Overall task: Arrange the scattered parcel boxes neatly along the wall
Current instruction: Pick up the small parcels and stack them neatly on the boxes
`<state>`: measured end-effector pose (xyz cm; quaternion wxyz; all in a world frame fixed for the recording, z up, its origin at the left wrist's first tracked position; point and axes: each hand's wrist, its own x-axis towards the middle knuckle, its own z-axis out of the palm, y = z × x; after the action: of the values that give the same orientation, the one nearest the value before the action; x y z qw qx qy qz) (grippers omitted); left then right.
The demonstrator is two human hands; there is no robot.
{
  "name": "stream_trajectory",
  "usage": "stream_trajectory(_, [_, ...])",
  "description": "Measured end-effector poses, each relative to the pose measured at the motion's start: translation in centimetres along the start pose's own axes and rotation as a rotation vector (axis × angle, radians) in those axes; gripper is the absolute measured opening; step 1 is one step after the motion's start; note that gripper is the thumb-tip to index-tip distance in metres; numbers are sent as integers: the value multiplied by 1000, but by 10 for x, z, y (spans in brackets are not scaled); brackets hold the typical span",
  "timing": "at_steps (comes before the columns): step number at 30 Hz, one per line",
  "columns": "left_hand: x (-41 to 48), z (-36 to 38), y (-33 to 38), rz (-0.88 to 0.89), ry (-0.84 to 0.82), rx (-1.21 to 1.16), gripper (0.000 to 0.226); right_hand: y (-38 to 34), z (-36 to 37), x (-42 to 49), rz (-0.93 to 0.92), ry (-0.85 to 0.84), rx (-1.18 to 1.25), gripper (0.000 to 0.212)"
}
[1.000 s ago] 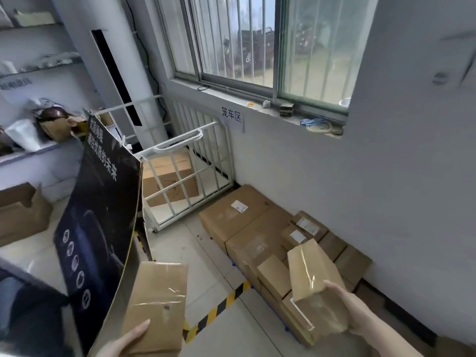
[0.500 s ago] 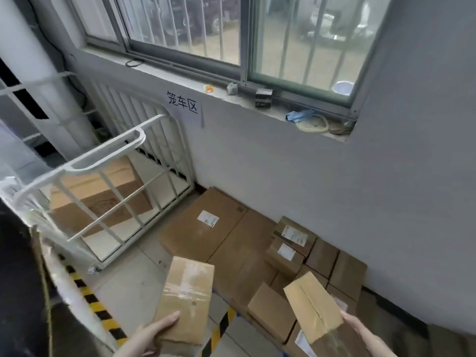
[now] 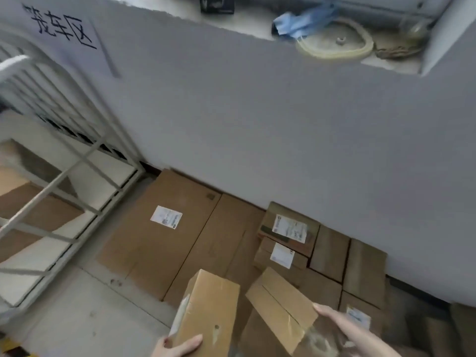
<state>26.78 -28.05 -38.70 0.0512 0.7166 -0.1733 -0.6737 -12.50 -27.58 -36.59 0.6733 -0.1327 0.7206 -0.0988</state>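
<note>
Left hand [image 3: 180,344] grips an upright box [image 3: 210,310], right hand [image 3: 343,328] a tilted box [image 3: 279,305], likely bound for the stack [image 3: 329,249] just beyond them.

1. Soft daylight falls from the sill [image 3: 334,29], high above the right hand [image 3: 345,328]; it is the frame's brightest part.
2. The wall [image 3: 257,124] beyond both hands reads flat grey with faint shadows, darkest where it meets the floor boxes [image 3: 144,253].
3. Motion blur streaks the cage [image 3: 64,176], far left of the left hand [image 3: 177,346].
4. Wide-angle distortion bends sill and wall toward the edges.
5. Tape on the right box [image 3: 280,307], gripped by the right hand, shows a dull sheen; the left box [image 3: 208,313], in the left hand's grip, is soft-edged.
6. Labels [image 3: 166,217] beyond the hands are too blurred to read.
</note>
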Motion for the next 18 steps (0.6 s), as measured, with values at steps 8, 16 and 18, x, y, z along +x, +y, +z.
stream_trajectory(8, [134,15,52,42,9,5,143,-43,6,119,55,-107,-202,103])
stream_trajectory(16, [190,43,60,96,-31,39,149,-10,28,168,-158,319,106,54])
stream_trajectory(18, [187,47,60,75,-7,19,149,-2,44,160,-199,473,106,69])
